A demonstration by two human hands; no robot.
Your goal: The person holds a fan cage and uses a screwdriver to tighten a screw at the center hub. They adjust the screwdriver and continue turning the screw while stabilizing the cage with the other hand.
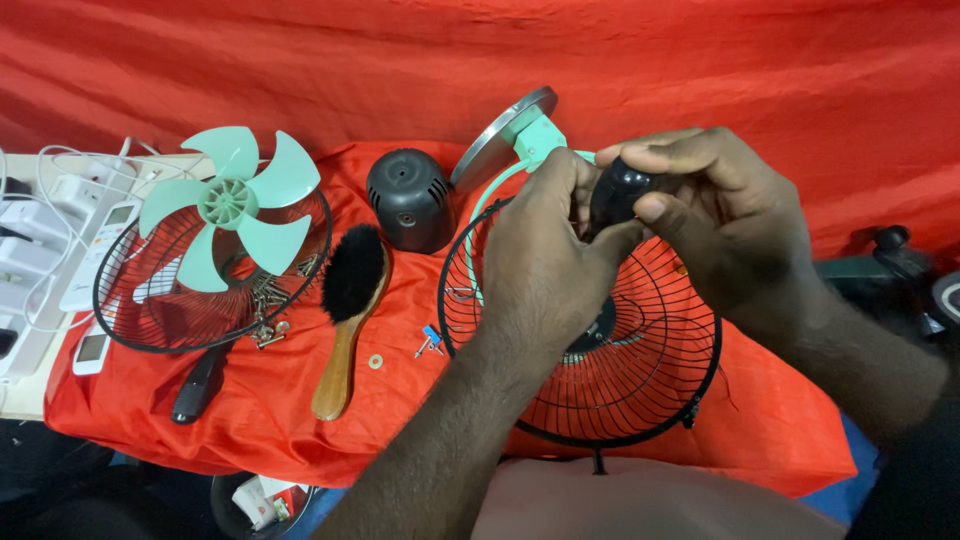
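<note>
Through the head camera I see both hands meeting above the black wire fan guard [640,370] at centre right. My left hand [545,255] is curled closed, its fingers pinching the near side of a small glossy black motor piece [618,190]. My right hand [725,215] wraps over the same piece from the right, thumb and fingertips closed on it. The piece sits just above the guard's far rim, beside a mint-green bracket [538,135] that joins a round silver base plate [500,135] tilted up behind.

To the left on the red cloth [420,420] covering the desk stands a black domed motor cover [410,198]. Just beside it lies a wooden-handled brush [348,300] with black bristles, its handle pointing near. A small washer [375,361] and a blue-tipped small part [430,338] lie between the brush and the guard.

Farther left, a mint-green fan blade [232,205] rests on a second wire guard [150,310], with a heap of screws [268,300] at its right rim. A black-handled tool [200,385] lies near that guard. White remotes [100,255] and cables sit at the far left edge.
</note>
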